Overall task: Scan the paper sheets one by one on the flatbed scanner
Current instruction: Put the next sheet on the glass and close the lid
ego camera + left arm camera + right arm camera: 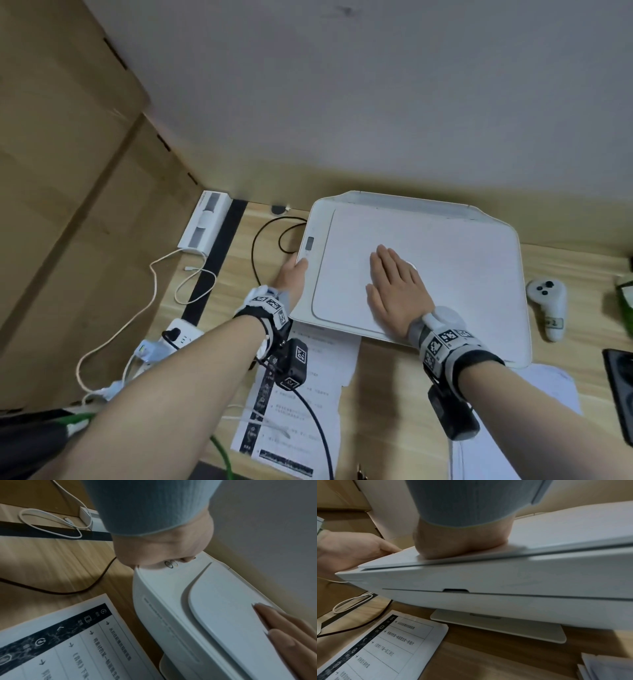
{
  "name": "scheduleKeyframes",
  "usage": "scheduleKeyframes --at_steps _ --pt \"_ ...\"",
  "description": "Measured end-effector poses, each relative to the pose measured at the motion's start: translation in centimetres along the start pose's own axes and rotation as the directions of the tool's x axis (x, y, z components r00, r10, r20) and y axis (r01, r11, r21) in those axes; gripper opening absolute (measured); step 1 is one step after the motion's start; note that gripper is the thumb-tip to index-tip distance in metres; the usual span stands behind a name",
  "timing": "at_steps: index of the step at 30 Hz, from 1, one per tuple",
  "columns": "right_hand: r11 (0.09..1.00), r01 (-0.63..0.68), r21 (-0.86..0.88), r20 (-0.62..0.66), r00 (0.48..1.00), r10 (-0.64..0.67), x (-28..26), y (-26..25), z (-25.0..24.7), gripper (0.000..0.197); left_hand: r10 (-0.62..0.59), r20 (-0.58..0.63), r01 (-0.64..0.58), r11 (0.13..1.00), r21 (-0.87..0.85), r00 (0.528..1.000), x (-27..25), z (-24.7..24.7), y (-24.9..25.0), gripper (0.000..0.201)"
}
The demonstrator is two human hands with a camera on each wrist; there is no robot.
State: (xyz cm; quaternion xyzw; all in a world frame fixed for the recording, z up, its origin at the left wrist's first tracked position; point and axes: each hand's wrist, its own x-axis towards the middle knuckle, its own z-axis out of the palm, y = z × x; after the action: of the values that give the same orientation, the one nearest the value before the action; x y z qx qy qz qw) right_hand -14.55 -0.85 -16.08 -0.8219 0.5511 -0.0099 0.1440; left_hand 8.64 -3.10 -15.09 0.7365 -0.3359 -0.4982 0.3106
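Scanner lid [428, 260] lies shut under flat right grip [394, 291]; left grip [291, 277] unclear.

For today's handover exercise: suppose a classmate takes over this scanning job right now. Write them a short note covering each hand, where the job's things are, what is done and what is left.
Right hand: flat, open, pressing the scanner lid shut.
Left hand: at the scanner's left edge, fingertip on the button strip below the small display.
Printed sheet lies on the desk in front of the scanner; more sheets lie at front right.
Done: lid closed. Whether a sheet is inside cannot be seen.
Left: start the scan, lift the lid, swap sheets, repeat.
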Motion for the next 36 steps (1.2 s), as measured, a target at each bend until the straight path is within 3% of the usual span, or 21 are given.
scheduleKeyframes --at_steps 5,8,9,12,23,30,33,36 --pt "1.0 -0.01 -0.004 -0.01 1.0 0.01 0.0 0.0 -0.1 0.064 -0.015 -0.007 0.015 0.999 -0.038 1.0 -0.3 0.0 0.0 0.037" --pt "1.0 -0.014 0.006 -0.012 1.0 0.014 0.0 -0.1 -0.3 0.064 -0.106 -0.022 0.103 0.987 -0.124 0.994 0.4 0.1 -0.7 0.057" --pt "1.0 -0.014 0.01 -0.014 1.0 0.014 0.0 -0.1 -0.3 0.064 -0.103 -0.017 0.1 0.988 -0.12 0.995 0.4 0.0 -0.8 0.058" --pt "1.0 -0.015 0.024 -0.024 1.0 0.015 -0.1 -0.1 -0.3 0.063 0.006 -0.008 -0.006 0.998 -0.056 1.0 0.1 0.0 -0.5 0.034" --pt "1.0 -0.011 0.025 -0.032 0.999 0.012 0.0 -0.2 -0.5 0.064 0.044 -0.018 -0.046 0.99 -0.135 0.999 0.4 0.2 -0.1 0.035" --pt "0.998 -0.035 0.048 0.009 0.999 0.035 -0.1 -0.4 -1.7 0.064 -0.093 0.018 0.093 0.995 -0.031 0.996 0.1 -0.1 3.0 0.039" --pt "1.0 -0.008 0.017 0.098 0.995 0.006 -0.4 -0.3 -3.6 0.065 0.069 0.021 -0.071 0.995 0.071 0.997 -2.1 0.0 5.4 0.034" --pt "0.999 0.011 -0.044 0.145 0.989 -0.004 -2.0 0.6 -4.5 0.064 0.294 0.063 -0.297 0.89 0.347 0.954 -3.8 1.4 6.1 0.058"
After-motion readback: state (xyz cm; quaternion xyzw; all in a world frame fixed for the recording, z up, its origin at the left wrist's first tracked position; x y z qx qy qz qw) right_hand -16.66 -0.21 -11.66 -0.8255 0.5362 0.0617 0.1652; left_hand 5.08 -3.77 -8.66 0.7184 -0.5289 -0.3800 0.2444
